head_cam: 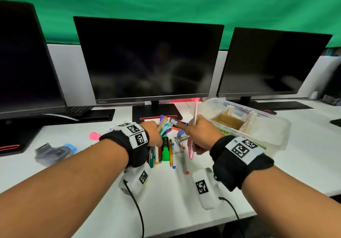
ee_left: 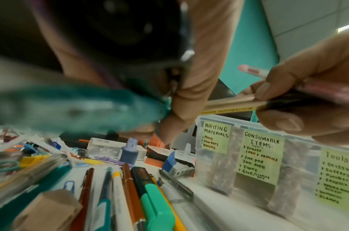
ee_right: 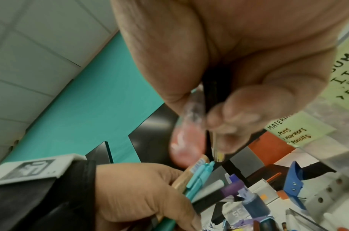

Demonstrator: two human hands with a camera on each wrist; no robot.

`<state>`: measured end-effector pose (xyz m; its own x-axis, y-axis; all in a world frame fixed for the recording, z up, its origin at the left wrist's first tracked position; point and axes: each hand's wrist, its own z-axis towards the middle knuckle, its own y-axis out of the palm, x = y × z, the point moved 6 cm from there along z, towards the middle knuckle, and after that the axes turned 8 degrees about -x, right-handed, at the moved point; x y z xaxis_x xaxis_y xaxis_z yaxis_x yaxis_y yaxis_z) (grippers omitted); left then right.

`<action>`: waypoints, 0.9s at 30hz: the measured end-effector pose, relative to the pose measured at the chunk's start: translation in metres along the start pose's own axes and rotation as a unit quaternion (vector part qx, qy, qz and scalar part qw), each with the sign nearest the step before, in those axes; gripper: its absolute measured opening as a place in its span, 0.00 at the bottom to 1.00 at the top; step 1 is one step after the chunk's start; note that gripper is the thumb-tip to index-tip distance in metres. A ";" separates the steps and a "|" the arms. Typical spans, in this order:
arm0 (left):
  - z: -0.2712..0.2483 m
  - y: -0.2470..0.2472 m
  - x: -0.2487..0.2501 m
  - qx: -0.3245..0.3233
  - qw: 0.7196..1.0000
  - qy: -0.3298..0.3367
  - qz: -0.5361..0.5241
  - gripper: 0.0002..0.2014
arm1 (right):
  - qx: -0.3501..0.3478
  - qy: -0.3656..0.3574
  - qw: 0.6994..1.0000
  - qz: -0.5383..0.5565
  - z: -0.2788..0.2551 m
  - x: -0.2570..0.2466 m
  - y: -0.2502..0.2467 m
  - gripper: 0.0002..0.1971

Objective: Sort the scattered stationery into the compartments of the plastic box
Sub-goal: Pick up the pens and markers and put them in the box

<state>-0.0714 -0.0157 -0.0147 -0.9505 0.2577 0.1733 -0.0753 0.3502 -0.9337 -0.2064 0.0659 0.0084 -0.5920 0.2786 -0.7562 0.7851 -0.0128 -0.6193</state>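
My left hand [head_cam: 154, 133] grips a bundle of pens [head_cam: 165, 126], teal, purple and wooden, seen close as the bundle [ee_right: 197, 184] in the right wrist view. My right hand [head_cam: 200, 132] holds a pink pen [head_cam: 193, 127] standing upright, together with a gold-and-black pencil [ee_left: 234, 104] that points at the left hand. The clear plastic box [head_cam: 258, 127] with cardboard dividers stands just right of both hands. Its labels [ee_left: 216, 136] read Writing Materials, Consumable Items and Tools. More pens and a green highlighter [head_cam: 165, 150] lie on the desk under the hands.
Three dark monitors [head_cam: 149, 60] stand behind the desk, one stand base [head_cam: 156, 111] just beyond the pile. A pink cap [head_cam: 95, 136], a grey stapler-like thing [head_cam: 53, 152], an ink bottle [ee_left: 129, 152], clips and a staple box lie scattered. Two white wrist devices [head_cam: 203, 188] with cables rest near the front edge.
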 end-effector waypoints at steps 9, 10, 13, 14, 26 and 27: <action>0.025 0.005 -0.015 -0.005 1.000 -0.025 -0.018 0.17 | -0.066 0.069 0.991 -0.090 0.037 0.031 0.023 0.12; 0.027 0.006 -0.017 -0.010 0.999 -0.027 -0.033 0.18 | -0.081 0.075 0.991 -0.071 0.043 0.033 0.027 0.13; 0.033 0.008 -0.026 -0.013 0.998 -0.038 -0.052 0.20 | -0.116 0.071 0.987 -0.083 0.052 0.016 0.041 0.05; 0.035 0.009 -0.030 -0.011 0.998 -0.041 -0.049 0.20 | -0.120 0.057 0.984 -0.116 0.055 0.009 0.046 0.03; 0.063 0.014 -0.039 -0.045 0.998 -0.025 0.036 0.19 | -0.147 0.028 0.909 -0.390 0.084 -0.003 0.077 0.22; 0.065 0.016 -0.037 -0.054 0.997 -0.022 0.048 0.20 | -0.149 0.032 0.910 -0.387 0.083 -0.003 0.075 0.22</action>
<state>-0.0569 -0.0782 -0.0565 -0.9644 0.2556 0.0683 0.0477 0.4217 -0.9055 -0.1607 -0.0159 -0.0532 -0.9837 0.1502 -0.0988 0.1588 0.4685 -0.8690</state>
